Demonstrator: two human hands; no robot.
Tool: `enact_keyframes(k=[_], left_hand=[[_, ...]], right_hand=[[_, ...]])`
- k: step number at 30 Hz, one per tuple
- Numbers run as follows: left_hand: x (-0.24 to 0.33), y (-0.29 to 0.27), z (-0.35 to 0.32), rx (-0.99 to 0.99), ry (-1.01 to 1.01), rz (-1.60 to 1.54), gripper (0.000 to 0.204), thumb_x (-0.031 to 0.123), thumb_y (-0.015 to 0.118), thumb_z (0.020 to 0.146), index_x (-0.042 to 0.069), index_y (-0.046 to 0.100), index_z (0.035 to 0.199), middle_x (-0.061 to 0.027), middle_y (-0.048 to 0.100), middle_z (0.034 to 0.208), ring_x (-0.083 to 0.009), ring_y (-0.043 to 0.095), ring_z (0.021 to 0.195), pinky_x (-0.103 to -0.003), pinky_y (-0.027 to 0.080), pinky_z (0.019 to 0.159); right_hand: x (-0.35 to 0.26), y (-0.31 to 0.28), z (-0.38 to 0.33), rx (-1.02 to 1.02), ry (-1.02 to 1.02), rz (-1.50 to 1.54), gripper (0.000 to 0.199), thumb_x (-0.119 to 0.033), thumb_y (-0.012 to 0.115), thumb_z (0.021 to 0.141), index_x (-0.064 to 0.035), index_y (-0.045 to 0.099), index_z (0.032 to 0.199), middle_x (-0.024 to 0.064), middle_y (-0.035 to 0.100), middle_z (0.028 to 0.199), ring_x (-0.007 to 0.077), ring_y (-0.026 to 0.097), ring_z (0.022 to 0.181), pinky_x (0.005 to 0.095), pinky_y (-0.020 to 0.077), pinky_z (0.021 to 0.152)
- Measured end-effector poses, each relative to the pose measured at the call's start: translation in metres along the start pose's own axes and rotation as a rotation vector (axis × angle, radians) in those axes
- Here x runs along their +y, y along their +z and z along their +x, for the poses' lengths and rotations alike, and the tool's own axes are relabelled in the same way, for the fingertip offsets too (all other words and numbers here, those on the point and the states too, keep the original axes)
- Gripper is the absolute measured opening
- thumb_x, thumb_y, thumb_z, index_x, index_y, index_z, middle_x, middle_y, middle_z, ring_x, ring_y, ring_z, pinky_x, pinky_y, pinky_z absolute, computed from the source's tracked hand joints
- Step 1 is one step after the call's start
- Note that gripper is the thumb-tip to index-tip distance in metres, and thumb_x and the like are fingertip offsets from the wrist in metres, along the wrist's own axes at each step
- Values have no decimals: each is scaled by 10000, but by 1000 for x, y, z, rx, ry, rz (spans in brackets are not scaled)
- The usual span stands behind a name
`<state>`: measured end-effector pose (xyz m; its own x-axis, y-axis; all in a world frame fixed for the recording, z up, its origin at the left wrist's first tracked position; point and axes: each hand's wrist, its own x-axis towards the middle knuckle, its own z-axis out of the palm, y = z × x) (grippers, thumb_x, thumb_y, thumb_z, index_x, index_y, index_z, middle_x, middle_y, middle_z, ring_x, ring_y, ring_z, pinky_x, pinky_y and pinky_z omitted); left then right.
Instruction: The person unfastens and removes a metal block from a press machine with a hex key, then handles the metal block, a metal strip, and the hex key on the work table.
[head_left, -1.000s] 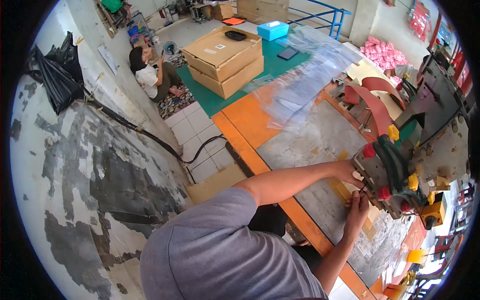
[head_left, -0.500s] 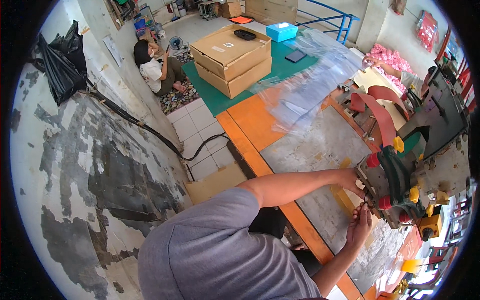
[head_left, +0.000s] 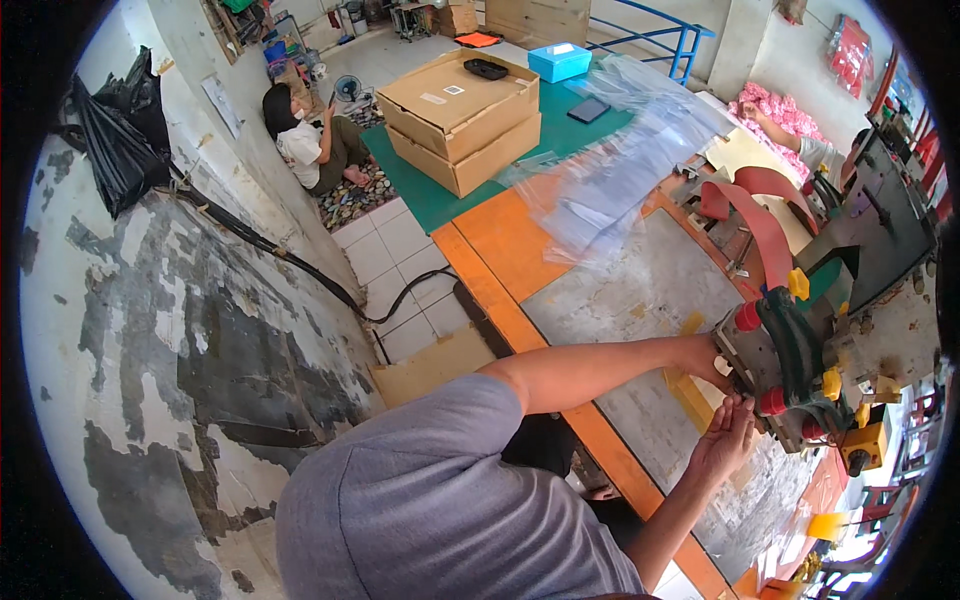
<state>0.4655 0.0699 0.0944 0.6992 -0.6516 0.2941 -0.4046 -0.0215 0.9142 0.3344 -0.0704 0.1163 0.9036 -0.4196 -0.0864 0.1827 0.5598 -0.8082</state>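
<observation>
A press-like machine [head_left: 790,350] with red and yellow knobs stands at the right of the table. My left hand [head_left: 706,358] reaches to the near edge of its metal plate [head_left: 748,362], its fingers curled and partly hidden at the plate. Just below it, my right hand [head_left: 722,445] has its thumb and fingers pinched together against the lower corner of that plate. Whatever either hand grips is too small or too covered to make out. A yellow strip [head_left: 690,400] lies on the grey tabletop sheet [head_left: 620,320] beneath my left forearm.
Beyond the hands lie clear plastic sheets [head_left: 620,180]. Two stacked cardboard boxes [head_left: 460,125], a blue box [head_left: 560,62] and a phone [head_left: 588,110] rest on the green surface. A red band [head_left: 755,225] runs into the machine. One person [head_left: 310,140] sits on the floor; another's arm [head_left: 775,130] reaches in.
My right hand has risen slightly, its fingertips now against the plate's corner. The thin dark piece seen between the hands before is now covered. My left hand stays at the plate.
</observation>
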Motion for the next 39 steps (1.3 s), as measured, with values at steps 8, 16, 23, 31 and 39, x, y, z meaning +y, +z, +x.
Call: enact_keyframes(k=[8, 16, 23, 31, 39], left_hand=[[-12, 7, 4, 72, 26, 59, 647, 421, 880, 728, 150, 662, 1274, -59, 671, 1256, -239, 609, 1183, -378, 469, 1035], [-4, 9, 0, 104, -11, -46, 619, 342, 905, 681, 121, 695, 1220, -73, 705, 1214, -228, 632, 1145, -381, 476, 1017], [9, 7, -1, 115, 27, -106, 576, 325, 879, 690, 111, 709, 1198, -77, 727, 1177, -247, 651, 1134, -370, 480, 1013], [10, 9, -2, 154, 54, 76, 626, 352, 865, 702, 138, 679, 1261, -98, 697, 1250, -269, 631, 1169, -374, 474, 1037], [-11, 15, 9, 93, 131, 41, 674, 400, 871, 716, 99, 659, 1281, -119, 704, 1227, -279, 650, 1119, -369, 493, 1016]], right_hand=[[12, 32, -19, 61, -95, -184, 296, -296, 606, 1050, -33, 647, 1180, 59, 717, 1068, 121, 669, 863, 233, 542, 715], [11, 35, -21, 56, -297, -514, 293, -313, 600, 1051, -25, 622, 1104, 83, 713, 1030, 117, 663, 812, 235, 557, 651], [11, 48, -24, 102, -329, -574, 335, -337, 580, 1059, -17, 615, 1153, 92, 717, 1035, 104, 649, 790, 238, 530, 609], [8, 48, -26, 83, -240, -437, 339, -350, 544, 1072, -25, 599, 1148, 102, 717, 1063, 132, 660, 820, 261, 515, 641], [10, 33, -37, -30, -124, -478, 301, -345, 572, 1057, -51, 617, 1096, 67, 694, 964, 125, 644, 803, 270, 511, 648]])
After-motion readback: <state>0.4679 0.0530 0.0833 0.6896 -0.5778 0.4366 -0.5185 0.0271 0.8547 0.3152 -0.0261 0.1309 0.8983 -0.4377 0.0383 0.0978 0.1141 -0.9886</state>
